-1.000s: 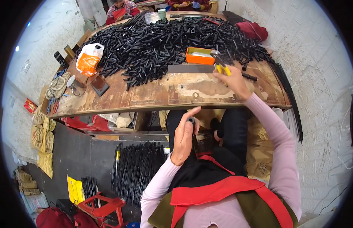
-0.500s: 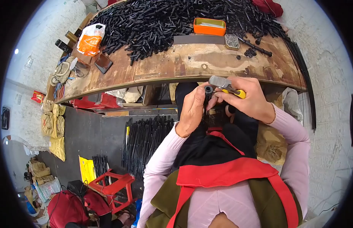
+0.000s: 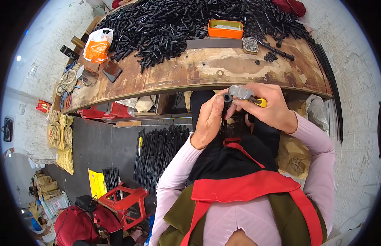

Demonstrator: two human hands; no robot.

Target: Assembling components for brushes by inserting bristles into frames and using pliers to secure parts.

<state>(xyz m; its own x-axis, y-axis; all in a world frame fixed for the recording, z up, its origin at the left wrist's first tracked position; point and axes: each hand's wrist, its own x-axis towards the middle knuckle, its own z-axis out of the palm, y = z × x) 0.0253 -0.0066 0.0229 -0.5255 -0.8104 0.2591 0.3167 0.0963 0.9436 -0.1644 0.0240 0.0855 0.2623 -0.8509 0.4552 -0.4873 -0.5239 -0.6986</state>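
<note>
Over my lap, just below the bench edge, my left hand [image 3: 208,119] is closed around a black tube [image 3: 227,98] held upright, its round open end facing up. Right beside it, my right hand [image 3: 274,107] grips a small hammer [image 3: 239,92] with a grey metal head and a yellow-and-dark handle. The hammer head is close to the tube's rim; whether they touch I cannot tell. My right fingertips are near the tube too, partly hidden behind the hammer. The tube's lower part is hidden by my fingers.
A wooden bench [image 3: 165,76] carries a heap of black tubes [image 3: 157,30], an orange box [image 3: 225,29], a small tray of metal bits [image 3: 250,45] and a phone [image 3: 112,71]. Bundled black rods [image 3: 159,158] lie on the floor left, near a red stool [image 3: 127,205].
The hammer head has dipped slightly and turned a little beside the tube. Both hands keep nearly the same place and grip.
</note>
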